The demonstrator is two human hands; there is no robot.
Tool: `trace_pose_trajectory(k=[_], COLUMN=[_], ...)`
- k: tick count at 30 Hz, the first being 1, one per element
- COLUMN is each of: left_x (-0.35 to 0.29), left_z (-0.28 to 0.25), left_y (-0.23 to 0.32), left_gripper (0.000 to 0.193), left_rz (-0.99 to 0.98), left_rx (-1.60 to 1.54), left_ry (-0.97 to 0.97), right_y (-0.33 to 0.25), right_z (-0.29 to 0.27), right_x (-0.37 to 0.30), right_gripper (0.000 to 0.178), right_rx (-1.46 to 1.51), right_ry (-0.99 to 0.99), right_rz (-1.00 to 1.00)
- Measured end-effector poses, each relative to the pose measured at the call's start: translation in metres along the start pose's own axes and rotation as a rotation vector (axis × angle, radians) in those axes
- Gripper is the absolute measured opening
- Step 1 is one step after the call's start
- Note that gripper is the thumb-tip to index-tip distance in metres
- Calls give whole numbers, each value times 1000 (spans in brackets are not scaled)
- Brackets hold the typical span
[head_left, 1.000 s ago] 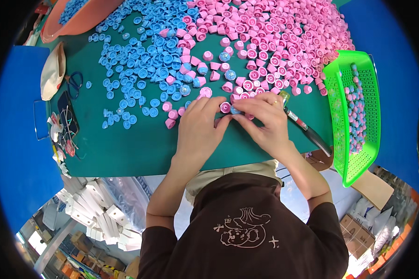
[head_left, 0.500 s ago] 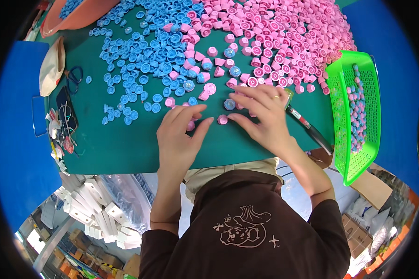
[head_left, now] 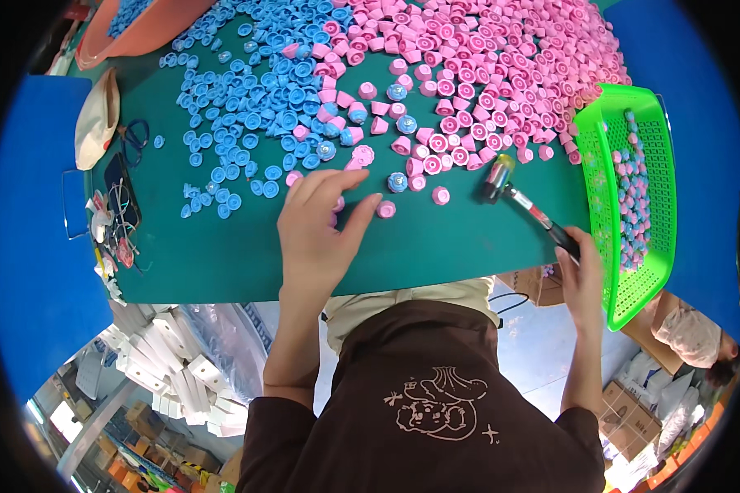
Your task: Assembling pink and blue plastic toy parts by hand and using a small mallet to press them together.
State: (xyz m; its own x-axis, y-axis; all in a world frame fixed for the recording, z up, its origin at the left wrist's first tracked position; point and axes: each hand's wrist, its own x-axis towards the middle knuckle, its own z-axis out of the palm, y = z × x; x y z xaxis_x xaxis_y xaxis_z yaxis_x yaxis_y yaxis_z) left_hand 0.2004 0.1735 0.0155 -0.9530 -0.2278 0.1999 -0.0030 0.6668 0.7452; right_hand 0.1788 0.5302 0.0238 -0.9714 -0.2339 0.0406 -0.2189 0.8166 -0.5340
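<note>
On the right, my right hand (head_left: pixel 582 283) is closed round the black handle of a small hammer (head_left: pixel 538 215). Its yellowish, dark-ended head rests over the green table. My left hand (head_left: pixel 316 226) is at the middle with thumb and forefinger apart and the fingers curved. Pink bits show in the gap under it, and its palm side is hidden. Just off the thumb tip lies a small pink cup (head_left: pixel 386 209). A blue-topped piece (head_left: pixel 396 182) and a loose pink cup (head_left: pixel 441 195) are nearby. A pink flower-shaped piece (head_left: pixel 363 156) lies beyond my left fingers.
Blue caps (head_left: pixel 247 107) are heaped at the far left, pink cups (head_left: pixel 501 57) at the far right. A green basket (head_left: pixel 600 205) on the right holds pink-and-blue pieces. An orange basin (head_left: pixel 148 33), a phone (head_left: pixel 123 197) and a cream pouch (head_left: pixel 97 119) lie left. Another person (head_left: pixel 689 333) shows at lower right.
My right hand has left the pieces in the middle and moved right and nearer, taking hold of the hammer's handle. My left hand has stayed nearly in place.
</note>
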Motion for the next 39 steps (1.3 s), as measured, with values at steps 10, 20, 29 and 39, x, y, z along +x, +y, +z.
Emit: trace_pose_trajectory(k=[10, 20, 29, 39], left_x=[-31, -24, 29, 59], left_z=[25, -7, -9, -3], left_y=[-12, -28, -29, -33], left_gripper=[25, 25, 18, 28], left_rz=[196, 141, 111, 221], left_rx=[294, 302, 190, 307], left_ry=[60, 166, 124, -42], right_y=[-70, -86, -66, 4], right_z=[11, 27, 33, 24], right_x=[23, 29, 35, -2], right_gripper=[38, 49, 44, 42], right_rx=[372, 260, 375, 38], right_ry=[-291, -111, -18, 145], right_rz=[-84, -464, -305, -153])
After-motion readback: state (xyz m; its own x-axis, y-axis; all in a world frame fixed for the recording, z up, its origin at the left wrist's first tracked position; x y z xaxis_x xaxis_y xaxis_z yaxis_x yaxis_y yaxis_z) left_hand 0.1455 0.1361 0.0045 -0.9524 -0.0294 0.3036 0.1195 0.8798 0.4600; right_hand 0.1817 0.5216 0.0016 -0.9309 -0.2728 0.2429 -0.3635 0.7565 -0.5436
